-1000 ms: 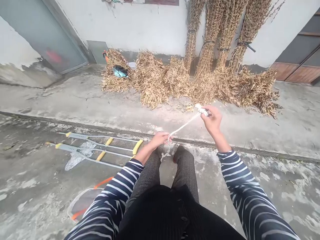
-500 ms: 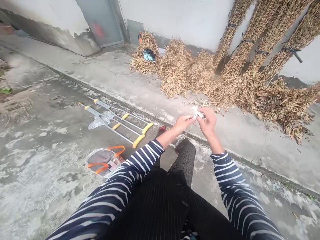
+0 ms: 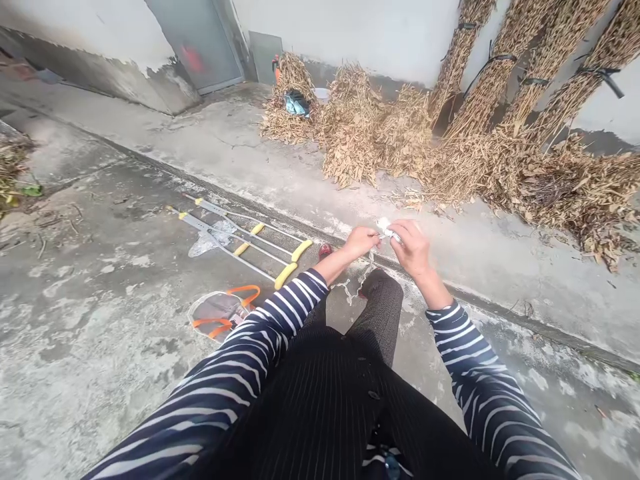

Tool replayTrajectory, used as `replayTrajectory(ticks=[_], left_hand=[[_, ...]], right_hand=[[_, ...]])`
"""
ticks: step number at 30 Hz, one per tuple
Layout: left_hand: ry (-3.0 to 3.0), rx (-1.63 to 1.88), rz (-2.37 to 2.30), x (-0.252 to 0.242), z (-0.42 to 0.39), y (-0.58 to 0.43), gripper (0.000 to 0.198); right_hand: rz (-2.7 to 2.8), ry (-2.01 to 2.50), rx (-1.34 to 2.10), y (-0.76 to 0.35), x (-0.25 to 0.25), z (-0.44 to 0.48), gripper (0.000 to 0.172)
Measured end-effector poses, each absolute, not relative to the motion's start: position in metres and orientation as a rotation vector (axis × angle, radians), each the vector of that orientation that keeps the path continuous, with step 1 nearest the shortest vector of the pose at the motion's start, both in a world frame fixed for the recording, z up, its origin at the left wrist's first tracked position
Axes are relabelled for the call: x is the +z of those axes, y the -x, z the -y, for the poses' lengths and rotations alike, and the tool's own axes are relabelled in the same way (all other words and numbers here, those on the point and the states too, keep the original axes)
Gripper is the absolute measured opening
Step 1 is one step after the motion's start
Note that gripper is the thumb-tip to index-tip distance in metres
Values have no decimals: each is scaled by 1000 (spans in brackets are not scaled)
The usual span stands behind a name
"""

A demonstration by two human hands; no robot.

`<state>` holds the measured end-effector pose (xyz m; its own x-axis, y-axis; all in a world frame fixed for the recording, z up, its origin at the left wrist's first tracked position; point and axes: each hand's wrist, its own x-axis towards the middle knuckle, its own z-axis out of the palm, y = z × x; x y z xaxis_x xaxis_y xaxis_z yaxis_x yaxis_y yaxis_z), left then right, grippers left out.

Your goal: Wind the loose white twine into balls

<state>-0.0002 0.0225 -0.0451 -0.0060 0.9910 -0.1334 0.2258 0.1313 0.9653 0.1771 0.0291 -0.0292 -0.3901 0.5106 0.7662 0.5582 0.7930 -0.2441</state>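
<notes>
In front of my body, my right hand (image 3: 413,248) is closed around a small crumpled bundle of white cord (image 3: 384,225). Beside it, my left hand (image 3: 361,243) pinches a strand at the bundle's left side. A loose length of the white cord appears to hang below the hands toward my feet. The fingers hide much of the bundle, so its exact shape is unclear.
A pair of crutches (image 3: 240,233) with yellow pads lies on the concrete, over a clear plastic bag (image 3: 203,245). Nearby sits a tote bag (image 3: 213,308) with orange handles. Dried plant stalks (image 3: 357,127) are heaped along the wall; tied bundles (image 3: 493,73) lean there.
My left hand has drawn slightly away from my right hand, with a strand between them. More of the hanging cord shows near my feet. The view has shifted slightly.
</notes>
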Motion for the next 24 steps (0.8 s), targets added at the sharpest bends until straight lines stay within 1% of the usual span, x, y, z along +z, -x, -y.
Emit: replayTrajectory(ticks=[2,4,9,12,16,21,24], left_hand=[[-1354,914,-1443,-49,-26,-3,16],[-1375,865,-1357,-52,-23,-9,16],[-1241,818,-1173,-54,0,-9,14],[-1194,798,-1143,-52,14,6,13],[-1096,730,-994,-40,24,28,13],[-1001,796,-883,-17,2,45,15],[-878,861,-856,-9,-22,48,16]], right_hand=[[2049,823,-82,-183,-32,-29,24],[2028,858,-80,-189,-35,-32,22],[2066,891,-78,-196,-45,-44,19],[2109,925,-45,-193,-59,-50,21],[2171,1075,27,-190,-82,-51,26],[2277,1133,191,-185,-96,-34,25],[2254,1096,276,-183,-93,-21,32]])
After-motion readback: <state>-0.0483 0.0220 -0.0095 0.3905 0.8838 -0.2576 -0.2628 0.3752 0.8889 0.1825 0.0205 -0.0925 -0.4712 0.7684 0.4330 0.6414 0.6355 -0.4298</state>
